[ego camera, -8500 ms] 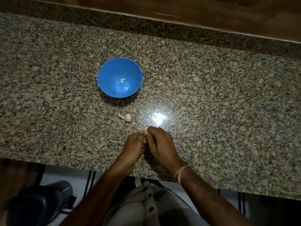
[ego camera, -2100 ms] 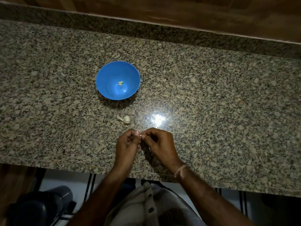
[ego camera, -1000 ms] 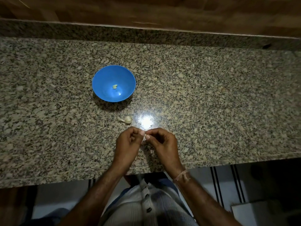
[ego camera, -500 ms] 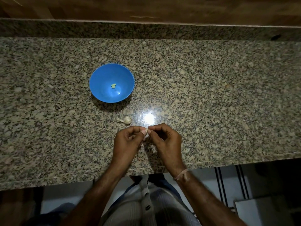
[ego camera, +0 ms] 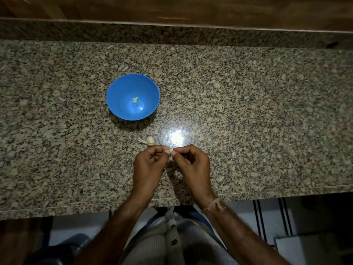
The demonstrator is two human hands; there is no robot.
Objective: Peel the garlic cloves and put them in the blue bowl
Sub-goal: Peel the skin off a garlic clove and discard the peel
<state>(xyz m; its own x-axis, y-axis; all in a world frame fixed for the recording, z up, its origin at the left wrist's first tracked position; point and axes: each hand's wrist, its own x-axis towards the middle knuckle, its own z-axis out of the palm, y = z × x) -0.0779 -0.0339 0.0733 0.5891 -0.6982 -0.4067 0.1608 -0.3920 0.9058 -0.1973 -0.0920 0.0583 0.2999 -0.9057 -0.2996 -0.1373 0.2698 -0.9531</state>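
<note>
A speckled grey-brown granite bench (ego camera: 248,111) spans the middle of the frame, with a brown wooden panel (ego camera: 191,8) along the top and pale floor (ego camera: 242,217) below. A round blue plastic bowl (ego camera: 118,87) stands left of centre. Below centre, the left hand (ego camera: 148,167) and right hand (ego camera: 193,165) meet with their fingers curled. Just above the left hand lies a small white garlic bulb (ego camera: 150,140), its long axis left to right and its stalk pointing left. Both hands pinch a tiny pale garlic clove (ego camera: 170,151); which way it points is unclear. Pale peeled garlic pieces (ego camera: 134,100) lie in the bottom of the bowl.
</note>
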